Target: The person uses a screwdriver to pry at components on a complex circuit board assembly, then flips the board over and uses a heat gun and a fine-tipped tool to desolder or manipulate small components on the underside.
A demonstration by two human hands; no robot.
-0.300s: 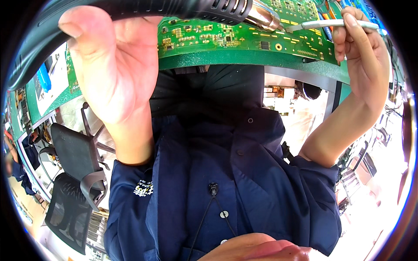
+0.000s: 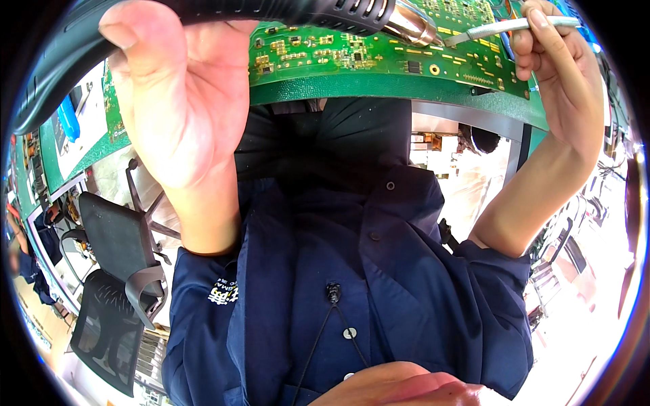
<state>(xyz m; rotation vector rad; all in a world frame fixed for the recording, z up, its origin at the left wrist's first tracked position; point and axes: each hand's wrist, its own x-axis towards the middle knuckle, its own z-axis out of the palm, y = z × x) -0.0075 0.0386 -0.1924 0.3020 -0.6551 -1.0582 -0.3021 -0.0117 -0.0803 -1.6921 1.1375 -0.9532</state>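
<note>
My left hand is wrapped round the black handle of a hot-air tool, palm toward the camera. Its metal nozzle points down and right at a green circuit board with small components. My right hand pinches a slim pale grey hand tool, like tweezers, whose metal tip reaches the board just right of the nozzle; whether it touches a part there is too small to tell. The board lies on the edge of a green mat.
A blue tool lies on white paper at the left of the bench. Black chairs stand behind at the lower left. Another person is at the far left edge. Cables and tools crowd the upper right.
Both my hands have shifted a little upward, the left also slightly rightward. The nozzle and the grey tool's tip remain close together over the board.
</note>
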